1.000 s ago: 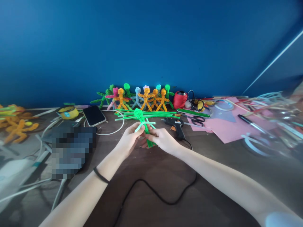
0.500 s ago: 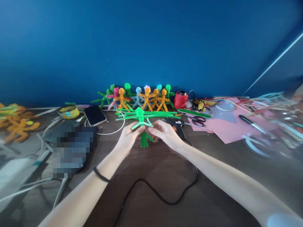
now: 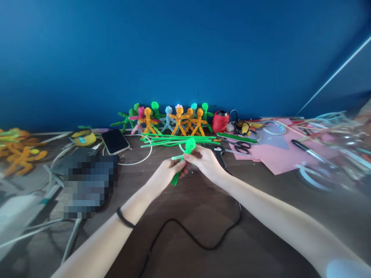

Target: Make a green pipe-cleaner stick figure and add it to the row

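Observation:
A bright green pipe-cleaner figure [image 3: 190, 145] is held between my two hands over the table, its wrapped head tilted up to the right. My left hand [image 3: 171, 169] is closed on its lower body, where a bundle of green stems sticks out below the fingers. Closed near the neck, my right hand [image 3: 204, 160] pinches the figure with thumb and fingers. A pale green stem pokes out to the left above my left thumb. My fingers hide the figure's middle.
Several finished pipe-cleaner figures [image 3: 179, 117] stand against the blue wall. Before them lie loose green pipe cleaners [image 3: 162, 141]. A glue gun [image 3: 219, 155] and scissors [image 3: 242, 147] lie to the right, a phone [image 3: 115, 141] to the left. A black cable [image 3: 199, 244] curves across the front.
The figure has tipped from upright to leaning right. My right hand has moved from beside its lower stems up to its neck; my left hand has shifted slightly right and down.

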